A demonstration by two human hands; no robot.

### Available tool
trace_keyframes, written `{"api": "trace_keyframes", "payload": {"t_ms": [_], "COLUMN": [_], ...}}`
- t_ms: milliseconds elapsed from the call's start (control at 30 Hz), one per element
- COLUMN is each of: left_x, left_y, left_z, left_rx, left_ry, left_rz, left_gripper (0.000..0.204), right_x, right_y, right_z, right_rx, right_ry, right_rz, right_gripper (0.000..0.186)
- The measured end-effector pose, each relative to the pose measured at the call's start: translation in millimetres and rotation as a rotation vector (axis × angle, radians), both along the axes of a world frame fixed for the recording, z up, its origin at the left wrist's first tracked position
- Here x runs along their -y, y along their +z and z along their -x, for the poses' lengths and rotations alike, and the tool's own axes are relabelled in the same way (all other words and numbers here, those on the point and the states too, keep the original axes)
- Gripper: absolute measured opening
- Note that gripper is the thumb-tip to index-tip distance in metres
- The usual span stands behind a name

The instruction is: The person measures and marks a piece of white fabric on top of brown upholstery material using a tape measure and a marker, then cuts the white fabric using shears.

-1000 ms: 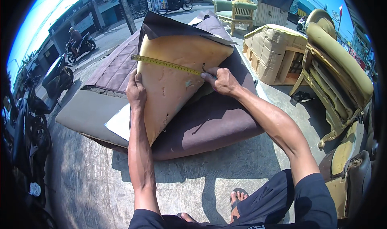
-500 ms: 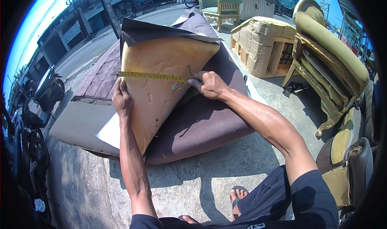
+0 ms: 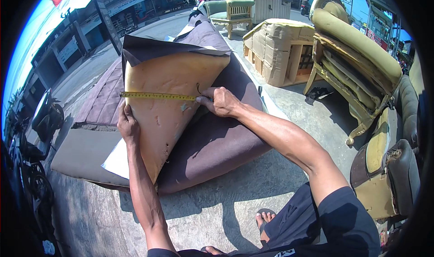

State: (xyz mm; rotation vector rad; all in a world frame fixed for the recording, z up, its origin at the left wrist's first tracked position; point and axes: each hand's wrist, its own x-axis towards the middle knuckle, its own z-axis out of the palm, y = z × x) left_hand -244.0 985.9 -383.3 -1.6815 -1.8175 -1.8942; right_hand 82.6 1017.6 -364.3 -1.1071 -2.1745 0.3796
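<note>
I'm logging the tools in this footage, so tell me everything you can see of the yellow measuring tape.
The yellow measuring tape is a thin, narrow strip with dark markings and a darker left tip. It lies nearly straight and level across the tan foam, its tip slightly past the foam's left edge, just above the left hand. The right hand pinches it, hiding anything beyond. Its material is unclear.
</note>
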Motion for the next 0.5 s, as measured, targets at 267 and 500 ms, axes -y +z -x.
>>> {"api": "trace_keyframes", "payload": {"t_ms": [267,500], "left_x": [-3.4,0.1], "left_y": [-0.5,-0.6], "left_z": [-0.3,5.9], "left_rx": [0.002,-0.013], "left_ry": [-0.011,-0.015], "left_rz": [0.006,-0.034], "left_gripper": [0.038,0.037], "right_x": [0.8,0.5], "right_y": [0.5,3.6], "right_z": [-4.4,1.9], "right_rx": [-0.015,0.011], "right_ry": [0.021,0.025], "right_rz": [-0.005,0.029], "right_gripper": [0.035,0.034]}}
